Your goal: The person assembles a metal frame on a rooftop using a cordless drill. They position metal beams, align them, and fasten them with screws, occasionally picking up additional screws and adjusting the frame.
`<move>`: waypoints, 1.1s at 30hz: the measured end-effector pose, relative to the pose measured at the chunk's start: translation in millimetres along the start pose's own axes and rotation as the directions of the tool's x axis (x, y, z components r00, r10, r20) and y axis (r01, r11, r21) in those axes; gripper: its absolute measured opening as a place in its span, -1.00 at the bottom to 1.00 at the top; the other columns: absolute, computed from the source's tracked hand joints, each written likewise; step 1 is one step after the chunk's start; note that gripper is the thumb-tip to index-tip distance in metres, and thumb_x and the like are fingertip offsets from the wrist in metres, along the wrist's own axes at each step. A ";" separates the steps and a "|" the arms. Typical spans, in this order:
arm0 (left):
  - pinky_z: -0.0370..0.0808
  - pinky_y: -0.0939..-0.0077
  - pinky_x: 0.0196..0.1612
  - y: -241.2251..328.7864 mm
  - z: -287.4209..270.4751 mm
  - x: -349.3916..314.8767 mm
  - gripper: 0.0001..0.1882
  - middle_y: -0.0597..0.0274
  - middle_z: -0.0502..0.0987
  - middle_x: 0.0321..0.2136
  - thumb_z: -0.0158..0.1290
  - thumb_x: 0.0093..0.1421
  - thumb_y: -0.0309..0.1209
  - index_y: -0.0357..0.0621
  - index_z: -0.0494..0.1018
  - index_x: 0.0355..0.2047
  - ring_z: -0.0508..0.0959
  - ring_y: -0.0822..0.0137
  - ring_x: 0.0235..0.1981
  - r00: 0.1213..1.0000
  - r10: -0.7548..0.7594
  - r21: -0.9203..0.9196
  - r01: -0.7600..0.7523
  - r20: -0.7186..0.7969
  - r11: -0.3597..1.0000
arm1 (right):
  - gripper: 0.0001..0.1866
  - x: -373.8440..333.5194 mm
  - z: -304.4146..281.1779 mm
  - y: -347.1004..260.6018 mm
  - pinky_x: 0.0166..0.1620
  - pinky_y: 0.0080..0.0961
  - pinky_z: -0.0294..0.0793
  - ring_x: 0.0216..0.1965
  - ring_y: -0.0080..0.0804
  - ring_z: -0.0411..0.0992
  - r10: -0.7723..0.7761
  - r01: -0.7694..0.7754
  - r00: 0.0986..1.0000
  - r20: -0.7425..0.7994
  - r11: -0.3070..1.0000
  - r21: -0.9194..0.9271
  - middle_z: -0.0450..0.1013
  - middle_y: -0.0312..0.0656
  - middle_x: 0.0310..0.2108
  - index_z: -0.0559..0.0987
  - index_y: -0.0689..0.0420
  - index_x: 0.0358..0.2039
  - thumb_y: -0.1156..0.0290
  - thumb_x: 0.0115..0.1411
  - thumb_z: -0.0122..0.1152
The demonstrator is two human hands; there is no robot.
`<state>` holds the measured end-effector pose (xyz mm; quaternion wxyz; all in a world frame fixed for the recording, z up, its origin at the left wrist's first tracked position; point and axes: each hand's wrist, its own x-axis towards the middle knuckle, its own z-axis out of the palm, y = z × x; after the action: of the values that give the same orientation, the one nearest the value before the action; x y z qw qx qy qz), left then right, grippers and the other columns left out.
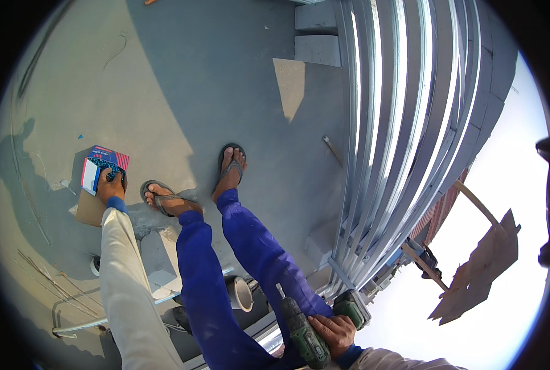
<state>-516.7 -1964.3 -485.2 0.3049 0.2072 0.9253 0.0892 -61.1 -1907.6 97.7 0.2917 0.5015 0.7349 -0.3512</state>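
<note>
My left hand (110, 189) reaches into an open cardboard box (103, 152) in blue, pink and white on the floor at the left. Its fingers look drawn together, with their tips hidden among small dark-blue pieces that look like screws (107, 165). My right hand (335, 333) is closed around the handle of a green and black cordless drill (304, 333), which lies across my right thigh. A bit sticks out of the drill's chuck, and its battery (351, 308) shows beyond my hand.
Long metal profiles (373, 123) stand along the right. Grey blocks (317, 49) sit at the back, and another block (159, 256) lies by my left leg. A bucket (241, 293) is between my legs. Thin rods (56, 285) lie at the lower left.
</note>
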 end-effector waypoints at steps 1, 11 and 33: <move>0.59 0.30 -0.04 -7.6 -1.5 0.1 -0.65 0.05 0.65 -0.10 0.32 0.17 -0.33 -0.08 0.61 -0.03 0.64 0.13 -0.14 0.999 -0.020 -0.096 0.022 0.027 0.995 | -0.39 -0.6 -0.3 1.1 -0.16 -0.30 0.48 -0.29 -0.35 0.58 -0.005 0.005 1.000 0.004 1.000 -0.004 0.63 -0.27 -0.04 0.60 -0.06 0.16 0.27 0.00 0.35; 0.51 0.55 -0.10 -33.8 -33.2 -38.2 -0.70 0.28 0.55 -0.10 0.12 0.38 -0.42 -0.13 0.46 0.09 0.51 0.42 -0.13 0.907 -0.056 -0.909 0.415 0.416 -0.029 | -0.42 6.0 -12.0 -4.0 -0.11 -0.24 0.51 -0.27 -0.26 0.60 -0.001 0.002 0.998 0.064 1.000 -0.018 0.64 -0.25 -0.05 0.61 -0.04 0.13 0.29 0.02 0.33; 0.58 0.38 -0.17 304.2 -377.0 -364.9 -0.74 0.24 0.61 -0.28 0.19 0.34 -0.24 -0.14 0.57 -0.09 0.58 0.33 -0.23 0.230 0.723 -0.532 0.818 0.652 0.220 | -0.27 -95.8 -42.7 -5.4 0.17 -0.10 0.45 0.06 -0.02 0.54 0.005 0.050 0.967 -0.254 0.976 0.214 0.54 -0.15 0.13 0.36 -0.27 0.37 -0.06 0.17 0.23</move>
<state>-377.4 -1865.4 96.7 0.8511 -0.0819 0.2075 0.4752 -38.2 -1925.5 198.6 0.1348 0.5628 0.7287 -0.3663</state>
